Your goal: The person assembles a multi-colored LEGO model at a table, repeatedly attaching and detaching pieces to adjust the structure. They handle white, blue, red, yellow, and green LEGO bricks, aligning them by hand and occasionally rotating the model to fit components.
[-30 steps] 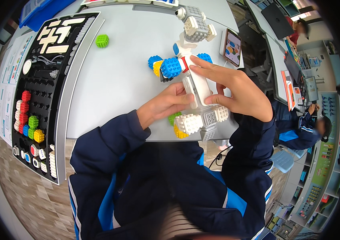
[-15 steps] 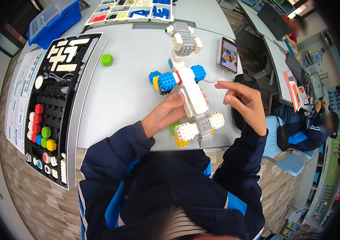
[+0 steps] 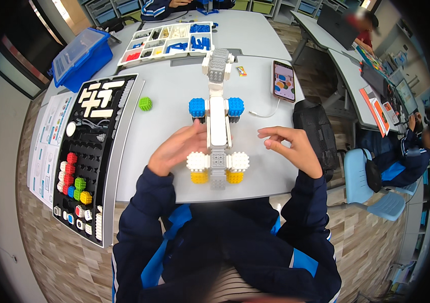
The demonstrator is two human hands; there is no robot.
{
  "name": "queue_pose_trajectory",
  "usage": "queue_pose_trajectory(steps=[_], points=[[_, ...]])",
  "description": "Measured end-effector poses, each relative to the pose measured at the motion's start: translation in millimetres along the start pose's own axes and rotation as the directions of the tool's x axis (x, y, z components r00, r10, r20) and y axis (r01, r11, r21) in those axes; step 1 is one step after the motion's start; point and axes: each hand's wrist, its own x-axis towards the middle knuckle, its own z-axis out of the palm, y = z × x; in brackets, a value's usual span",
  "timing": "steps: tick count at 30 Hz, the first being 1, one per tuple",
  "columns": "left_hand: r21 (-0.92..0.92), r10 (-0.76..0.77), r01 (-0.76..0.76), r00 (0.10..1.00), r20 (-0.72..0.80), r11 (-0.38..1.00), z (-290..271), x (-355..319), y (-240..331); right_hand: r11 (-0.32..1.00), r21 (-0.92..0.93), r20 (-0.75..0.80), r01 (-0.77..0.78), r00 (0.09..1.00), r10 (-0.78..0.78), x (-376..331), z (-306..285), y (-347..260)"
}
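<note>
A toy animal-like figure of building blocks (image 3: pixel 218 121) stands upright on the table in front of me. It has a long white body, a grey-and-white head end, blue studded blocks either side and white and yellow blocks at the near end. My left hand (image 3: pixel 174 147) is at its left side, thumb raised and fingers reaching under the white body, which partly hides them. Whether they touch it I cannot tell. To the right, my right hand (image 3: pixel 292 146) hovers apart from the figure, fingers loosely spread and holding nothing.
Left lies a black parts tray (image 3: pixel 86 146) of colored blocks, with a green block (image 3: pixel 145 104) beside it. Farther back are a white sorting tray (image 3: pixel 147 59) and a blue bin (image 3: pixel 83 58). A phone (image 3: pixel 283 82), its cable and a black bag (image 3: pixel 313 134) are right.
The tilted block figure has been turned straight and now stands on the table. My left hand has loosened from its body; my right hand stays open at the right. My view has shifted.
</note>
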Motion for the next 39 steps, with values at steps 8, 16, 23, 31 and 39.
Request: queue_pose_trajectory(steps=[8, 16, 23, 31, 39], points=[[0.941, 0.718, -0.136, 0.682, -0.139, 0.310, 71.1, -78.4, -11.0, 0.976, -0.110, -0.192, 0.186, 0.960, -0.205, -5.1, 20.2, -45.9], [0.933, 0.720, 0.097, 0.665, 0.200, -0.348, 118.7, -61.1, -56.9, -0.176, 0.819, -0.344, 0.545, 0.223, -0.912, -99.8, 70.7, -109.1], [0.911, 0.771, 0.212, 0.618, 0.155, -0.353, 73.8, -85.1, -40.4, -0.152, 0.910, -0.227, 0.385, 0.156, -0.961, -106.9, 83.2, -89.7], [0.945, 0.866, 0.235, 0.491, 0.088, -0.229, -8.3, -91.4, 2.6, -0.184, 0.915, -0.292, 0.358, 0.278, -0.915, -103.1, 74.7, -113.2], [0.902, 0.837, 0.265, 0.522, 0.163, -0.341, -49.7, -63.6, 40.0, -0.163, 0.848, -0.306, 0.504, 0.214, -0.928, -93.2, 68.4, -133.3]])
